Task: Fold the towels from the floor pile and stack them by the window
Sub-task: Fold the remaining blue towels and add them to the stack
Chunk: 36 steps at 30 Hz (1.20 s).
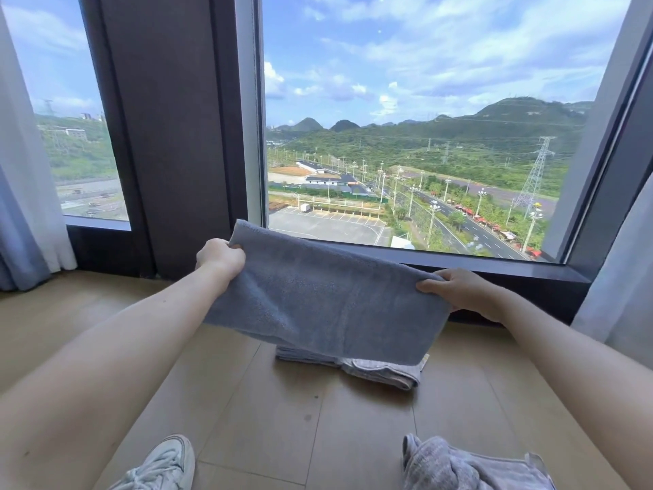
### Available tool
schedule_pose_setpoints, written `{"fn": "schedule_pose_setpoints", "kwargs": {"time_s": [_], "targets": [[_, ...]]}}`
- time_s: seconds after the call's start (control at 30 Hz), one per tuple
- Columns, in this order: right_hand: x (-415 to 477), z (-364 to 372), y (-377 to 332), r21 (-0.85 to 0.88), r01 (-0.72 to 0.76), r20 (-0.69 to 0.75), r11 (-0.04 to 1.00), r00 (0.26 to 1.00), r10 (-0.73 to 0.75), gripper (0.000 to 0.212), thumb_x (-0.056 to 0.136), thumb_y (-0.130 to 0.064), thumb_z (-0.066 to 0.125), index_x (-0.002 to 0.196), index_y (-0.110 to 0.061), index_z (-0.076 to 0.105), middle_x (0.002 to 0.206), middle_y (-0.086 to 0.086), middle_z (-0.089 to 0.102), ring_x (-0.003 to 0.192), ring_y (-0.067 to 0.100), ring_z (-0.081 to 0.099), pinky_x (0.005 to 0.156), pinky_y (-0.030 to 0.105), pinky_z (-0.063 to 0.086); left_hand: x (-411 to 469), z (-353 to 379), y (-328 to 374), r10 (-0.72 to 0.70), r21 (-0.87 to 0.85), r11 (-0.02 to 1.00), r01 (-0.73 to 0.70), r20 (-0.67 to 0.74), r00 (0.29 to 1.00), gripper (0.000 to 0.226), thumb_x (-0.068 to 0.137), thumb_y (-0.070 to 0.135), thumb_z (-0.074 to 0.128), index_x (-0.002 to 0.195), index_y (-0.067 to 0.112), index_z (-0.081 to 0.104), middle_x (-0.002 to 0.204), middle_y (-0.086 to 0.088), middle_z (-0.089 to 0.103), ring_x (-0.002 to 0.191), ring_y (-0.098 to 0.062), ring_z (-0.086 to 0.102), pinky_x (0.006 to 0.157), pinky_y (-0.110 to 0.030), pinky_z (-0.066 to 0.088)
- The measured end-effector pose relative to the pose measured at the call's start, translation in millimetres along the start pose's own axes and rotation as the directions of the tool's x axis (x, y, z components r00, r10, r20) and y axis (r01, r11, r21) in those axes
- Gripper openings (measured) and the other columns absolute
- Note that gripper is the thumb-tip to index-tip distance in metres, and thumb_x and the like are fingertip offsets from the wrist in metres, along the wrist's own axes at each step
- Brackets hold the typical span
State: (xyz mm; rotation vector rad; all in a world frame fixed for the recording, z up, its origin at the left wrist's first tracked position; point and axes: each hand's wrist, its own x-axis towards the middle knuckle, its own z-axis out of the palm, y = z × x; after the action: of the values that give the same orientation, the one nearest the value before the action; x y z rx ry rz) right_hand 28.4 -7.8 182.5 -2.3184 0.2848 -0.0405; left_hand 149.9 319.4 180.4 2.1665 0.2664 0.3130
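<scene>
Wooden floor [289,419] by window [406,136] | left hand [219,258], right hand [459,291] grip pinches folded towel [325,298] ends | above stack [371,369]

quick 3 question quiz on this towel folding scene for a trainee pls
1. True or false: the left hand and the right hand both grip the blue towel.
2. What lies on the floor right below the blue towel? A) a shoe B) a stack of folded towels C) a basket
3. Fill in: the crumpled towels lie at the bottom ___ of the view.

Key: 1 true; 2 B; 3 right
</scene>
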Motion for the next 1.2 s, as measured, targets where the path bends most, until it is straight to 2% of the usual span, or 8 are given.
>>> {"fn": "schedule_pose_setpoints", "kwargs": {"time_s": [0.17,0.3,0.57,0.93,1.0,1.07,1.13,1.2], "targets": [[1,10,-11,0.179,-0.118,-0.106,0.977,0.985,0.138,0.018,0.09,-0.026,0.058,0.078,-0.012,0.058,0.079,0.006,0.059,0.066,0.016,0.059,0.054,0.026,0.051,-9,12,2,0.015,-0.009,1.0,-0.014,0.115,0.993,0.035,0.097,0.022,0.038,0.114,-0.001,0.057,0.117,-0.019,0.058,0.095,-0.033,0.053,0.073,-0.03,0.036],[4,23,-22,0.312,-0.134,-0.136,0.94,0.973,0.184,0.018,0.091,-0.024,0.057,0.084,-0.008,0.055,0.076,0.008,0.056,0.063,0.02,0.058,0.058,0.031,0.054,-31,25,10,0.106,-0.036,0.994,-0.101,0.192,0.976,0.033,0.099,0.024,0.035,0.118,0.002,0.05,0.118,-0.017,0.055,0.101,-0.031,0.052,0.075,-0.03,0.035],[5,56,-62,0.588,-0.08,-0.043,0.805,0.991,0.13,0.013,0.092,-0.02,0.055,0.086,-0.009,0.054,0.086,0.013,0.06,0.066,0.021,0.062,0.059,0.033,0.056,-83,60,37,0.302,-0.177,0.951,-0.255,0.33,0.894,0.022,0.1,0.024,0.033,0.114,0.01,0.044,0.093,-0.007,0.052,0.078,-0.02,0.049,0.067,-0.031,0.037],[-4,65,-85,0.773,-0.056,0.016,0.632,0.998,0.069,0.011,0.097,-0.02,0.046,0.095,-0.011,0.052,0.084,0.012,0.059,0.065,0.022,0.061,0.063,0.037,0.057,-107,73,43,0.426,-0.436,0.87,-0.231,0.426,0.798,0.013,0.102,0.032,0.03,0.101,0.021,0.035,0.089,-0.002,0.052,0.09,-0.024,0.052,0.09,-0.041,0.042],[-7,64,-87,0.759,-0.049,0.046,0.65,0.999,0.02,0.022,0.099,-0.022,0.043,0.108,-0.005,0.055,0.088,0.015,0.064,0.068,0.023,0.064,0.059,0.034,0.058,-110,68,42,0.448,-0.442,0.863,-0.245,0.445,0.775,0.024,0.096,0.045,0.041,0.107,0.025,0.033,0.096,-0.001,0.056,0.096,-0.023,0.056,0.092,-0.039,0.043],[-12,65,-89,0.716,-0.032,0.064,0.697,0.998,-0.021,0.032,0.1,-0.031,0.039,0.101,-0.006,0.059,0.087,0.012,0.065,0.07,0.02,0.063,0.059,0.03,0.056,-112,64,39,0.465,-0.468,0.853,-0.23,0.483,0.743,0.054,0.082,0.049,0.063,0.116,0.027,0.029,0.101,0.003,0.06,0.1,-0.017,0.06,0.092,-0.034,0.045],[-14,63,-90,0.615,-0.003,0.053,0.788,0.998,-0.037,0.047,0.099,-0.046,0.032,0.085,-0.011,0.06,0.081,0.005,0.06,0.07,0.017,0.056,0.068,0.031,0.05,-110,64,36,0.446,-0.476,0.857,-0.196,0.497,0.745,0.068,0.075,0.035,0.076,0.121,0.026,0.026,0.105,0.001,0.064,0.101,-0.015,0.061,0.092,-0.033,0.046],[-13,58,-90,0.487,0.057,0.048,0.871,0.995,-0.092,0.058,0.099,-0.051,0.021,0.084,-0.014,0.062,0.086,-0.002,0.057,0.076,0.013,0.051,0.081,0.034,0.044,-107,63,35,0.404,-0.52,0.846,-0.118,0.48,0.779,0.058,0.081,0.013,0.07,0.119,0.024,0.028,0.106,-0.005,0.062,0.096,-0.019,0.063,0.089,-0.038,0.052]]}}
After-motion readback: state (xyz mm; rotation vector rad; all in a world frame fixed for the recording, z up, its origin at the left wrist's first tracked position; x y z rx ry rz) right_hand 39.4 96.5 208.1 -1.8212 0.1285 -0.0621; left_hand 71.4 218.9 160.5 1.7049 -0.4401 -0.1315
